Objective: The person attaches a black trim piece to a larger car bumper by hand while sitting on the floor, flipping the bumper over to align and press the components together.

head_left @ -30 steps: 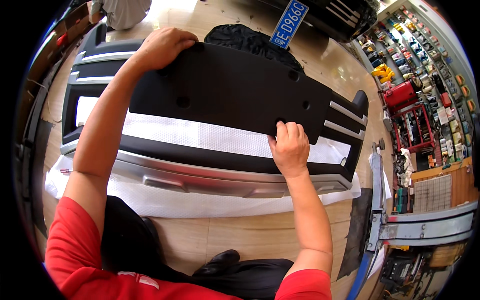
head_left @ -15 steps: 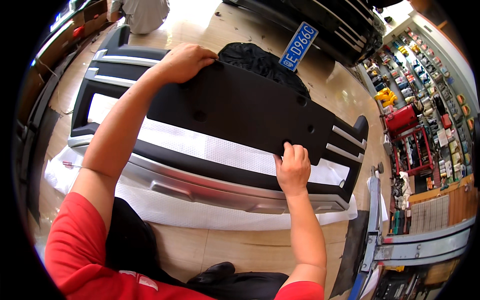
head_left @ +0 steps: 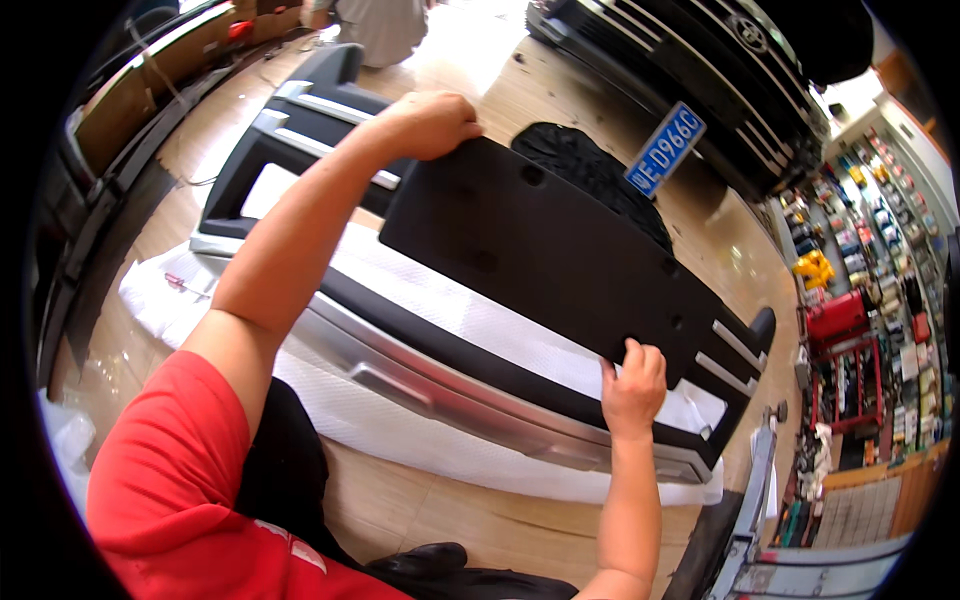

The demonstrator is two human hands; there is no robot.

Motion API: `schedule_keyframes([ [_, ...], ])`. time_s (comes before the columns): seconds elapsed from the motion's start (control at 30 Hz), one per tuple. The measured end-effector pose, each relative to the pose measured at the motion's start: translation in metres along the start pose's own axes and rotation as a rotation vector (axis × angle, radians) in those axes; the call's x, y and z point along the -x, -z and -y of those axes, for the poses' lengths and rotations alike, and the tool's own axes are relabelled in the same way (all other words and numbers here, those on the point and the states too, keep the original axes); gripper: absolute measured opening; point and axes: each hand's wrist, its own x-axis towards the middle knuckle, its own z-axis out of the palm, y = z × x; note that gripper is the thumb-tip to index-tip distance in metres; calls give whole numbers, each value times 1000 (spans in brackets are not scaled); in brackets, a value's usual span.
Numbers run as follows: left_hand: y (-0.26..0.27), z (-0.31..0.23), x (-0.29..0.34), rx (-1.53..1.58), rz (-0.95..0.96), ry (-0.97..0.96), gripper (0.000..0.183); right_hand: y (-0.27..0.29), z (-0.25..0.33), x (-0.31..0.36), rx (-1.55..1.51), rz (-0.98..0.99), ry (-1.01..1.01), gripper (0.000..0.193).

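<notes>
A flat black panel [head_left: 560, 262] with several round recesses lies tilted over a black and silver car bumper [head_left: 400, 388]. My left hand [head_left: 432, 124] is closed on the panel's far left corner, the arm reaching across the bumper's left end. My right hand [head_left: 636, 390] pinches the panel's near edge toward the right, thumb and fingers pressed to it. Under the bumper is a white padded sheet [head_left: 350, 415], visible through its opening and along its near side. Whether the panel rests on the bumper or is held just above it, I cannot tell.
Beyond the panel lies a crumpled black cloth or bag [head_left: 590, 165]. A dark car front [head_left: 680, 70] with a blue number plate [head_left: 665, 150] stands behind it. Tool shelves [head_left: 890, 240] and a red cart [head_left: 845, 380] are at right. A thin tool [head_left: 182, 284] lies on the sheet at left.
The view has turned, so the scene sits further right and lower. The panel appears shifted slightly right over the bumper. Both hands keep their holds on it.
</notes>
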Motion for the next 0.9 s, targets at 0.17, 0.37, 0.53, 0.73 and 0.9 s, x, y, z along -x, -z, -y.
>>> schedule_keyframes([
  [0.17,1,0,4,37,2,-20,34,3,3,-1,-13,-2,-3,52],
  [0.37,-3,4,6,27,-17,-32,33,2,3,-5,-9,26,-12,53],
  [0.53,-1,0,8,13,-11,-20,32,2,1,-3,-25,46,-45,52],
  [0.73,-2,1,6,19,-11,-35,33,2,0,-3,0,34,-19,53],
  [0.9,-2,2,7,8,-14,-22,33,3,3,-4,-32,45,-39,52],
])
